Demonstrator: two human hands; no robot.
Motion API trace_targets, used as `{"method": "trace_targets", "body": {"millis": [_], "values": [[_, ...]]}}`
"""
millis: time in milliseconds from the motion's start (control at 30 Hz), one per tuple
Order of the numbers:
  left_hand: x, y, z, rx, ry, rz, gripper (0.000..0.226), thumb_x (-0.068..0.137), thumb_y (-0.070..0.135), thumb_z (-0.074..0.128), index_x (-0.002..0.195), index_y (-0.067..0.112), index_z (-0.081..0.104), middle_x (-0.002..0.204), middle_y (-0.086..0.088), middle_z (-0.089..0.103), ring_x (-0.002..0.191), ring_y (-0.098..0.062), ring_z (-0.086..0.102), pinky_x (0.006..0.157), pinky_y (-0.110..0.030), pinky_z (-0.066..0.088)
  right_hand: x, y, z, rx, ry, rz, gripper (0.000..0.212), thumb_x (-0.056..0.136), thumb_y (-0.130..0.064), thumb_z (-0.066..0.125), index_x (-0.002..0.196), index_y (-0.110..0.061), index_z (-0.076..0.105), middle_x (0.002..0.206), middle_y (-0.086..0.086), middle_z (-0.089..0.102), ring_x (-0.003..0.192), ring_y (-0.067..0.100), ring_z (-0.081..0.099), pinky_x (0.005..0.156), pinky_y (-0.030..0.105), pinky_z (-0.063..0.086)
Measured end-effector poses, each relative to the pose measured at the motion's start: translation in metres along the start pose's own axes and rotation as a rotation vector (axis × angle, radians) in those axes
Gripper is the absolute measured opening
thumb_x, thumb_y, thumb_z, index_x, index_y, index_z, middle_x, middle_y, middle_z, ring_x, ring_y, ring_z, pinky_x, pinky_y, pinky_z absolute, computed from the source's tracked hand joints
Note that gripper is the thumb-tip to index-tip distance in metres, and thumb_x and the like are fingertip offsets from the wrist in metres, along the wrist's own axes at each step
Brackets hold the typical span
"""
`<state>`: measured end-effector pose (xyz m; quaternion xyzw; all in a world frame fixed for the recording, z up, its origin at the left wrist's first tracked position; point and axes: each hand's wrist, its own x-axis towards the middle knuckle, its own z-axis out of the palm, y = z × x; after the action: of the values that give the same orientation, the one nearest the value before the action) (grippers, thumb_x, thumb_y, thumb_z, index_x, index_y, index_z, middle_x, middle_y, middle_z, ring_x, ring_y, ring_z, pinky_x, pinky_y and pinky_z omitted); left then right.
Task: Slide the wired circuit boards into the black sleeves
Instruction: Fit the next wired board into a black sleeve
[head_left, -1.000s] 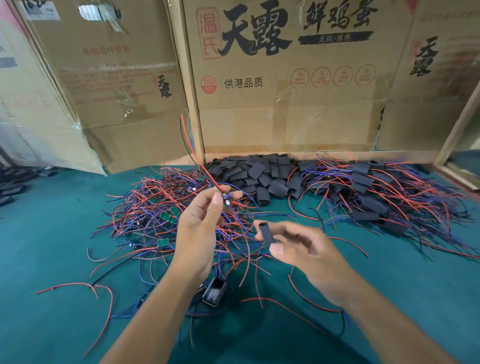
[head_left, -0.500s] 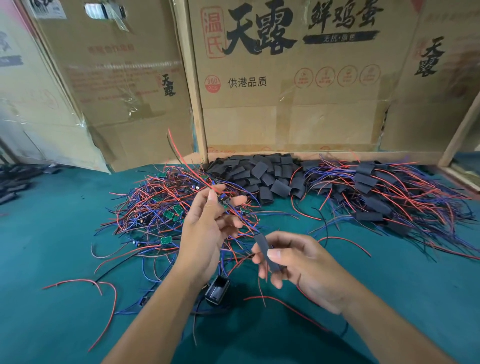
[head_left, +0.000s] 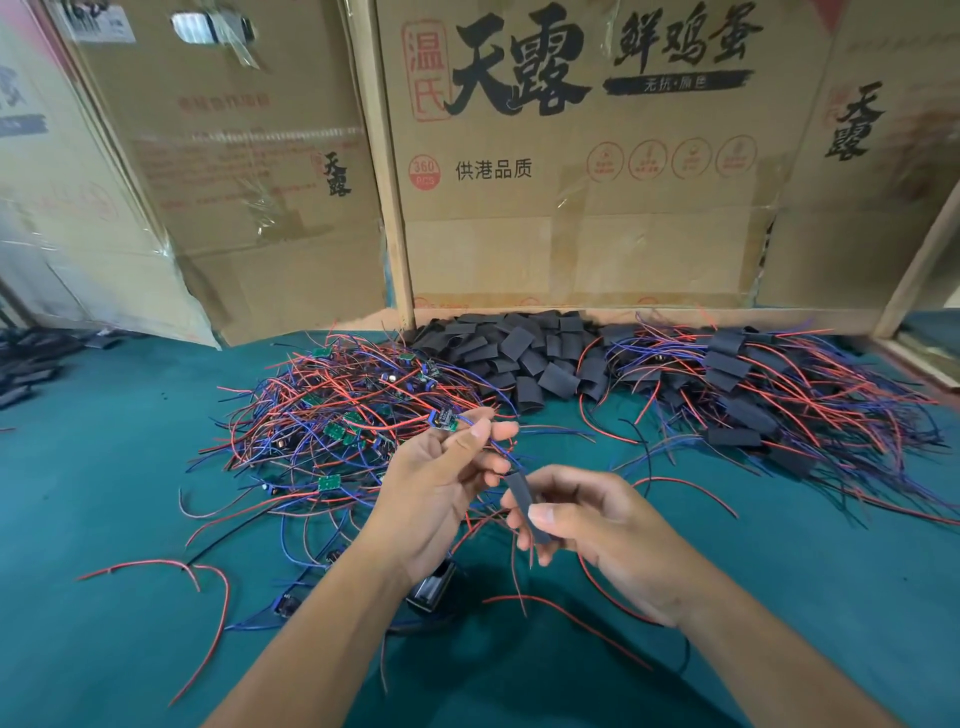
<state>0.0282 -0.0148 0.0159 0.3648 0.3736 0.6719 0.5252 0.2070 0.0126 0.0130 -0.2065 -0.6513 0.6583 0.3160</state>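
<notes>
Cardboard boxes (head_left: 597, 156) wall off the back of the green bench (head_left: 104, 519). W/ forearms reaching in from below, both hands meet mid-bench. Left hand (head_left: 441, 488), palm up, pinches a wired circuit board (head_left: 445, 419) at its fingertips. Right hand (head_left: 597, 525) grips a black sleeve (head_left: 524, 501) betw. thumb and fingers, just beside the left. Loose boards pile (head_left: 337, 410) lies left, empty sleeves (head_left: 519, 353) centre, sleeved ones (head_left: 753, 389) right.

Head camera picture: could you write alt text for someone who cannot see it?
A person's left hand pinches a small wired circuit board while the right hand holds a black sleeve just below it. Behind, on a green table, lie tangled red and blue wires and a pile of sleeves.
</notes>
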Motion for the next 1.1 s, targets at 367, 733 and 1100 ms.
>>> {"method": "trace_targets", "body": {"millis": [367,733,1100], "values": [[-0.001,-0.005,-0.002,0.139,-0.052,0.010,0.024,0.089,0.022,0.064,0.099,0.006,0.077,0.103,-0.017,0.075,0.060,-0.013,0.057,0.061,-0.024,0.053,-0.003,-0.006,-0.001,-0.099,-0.012,-0.015,0.039,0.075,-0.037,0.066,0.102,-0.009,0.070,0.089,0.010,0.064,0.078,0.018,0.061,0.074,0.034,0.047],[-0.004,-0.008,0.000,0.160,-0.061,0.035,0.020,0.084,0.019,0.069,0.093,0.002,0.074,0.095,-0.025,0.073,0.080,-0.033,0.059,0.066,-0.031,0.055,-0.003,-0.007,-0.006,-0.093,-0.005,-0.043,0.035,0.076,-0.035,0.066,0.100,-0.010,0.070,0.088,0.004,0.065,0.078,0.016,0.059,0.074,0.033,0.048],[0.003,0.003,-0.008,0.142,0.136,0.180,0.022,0.084,0.018,0.067,0.090,-0.003,0.071,0.088,-0.021,0.073,0.067,-0.020,0.066,0.065,-0.025,0.056,-0.003,-0.003,-0.039,-0.865,0.278,-0.218,0.021,0.078,-0.026,0.074,0.099,-0.025,0.069,0.083,-0.019,0.067,0.083,-0.003,0.060,0.075,0.010,0.044]]}}
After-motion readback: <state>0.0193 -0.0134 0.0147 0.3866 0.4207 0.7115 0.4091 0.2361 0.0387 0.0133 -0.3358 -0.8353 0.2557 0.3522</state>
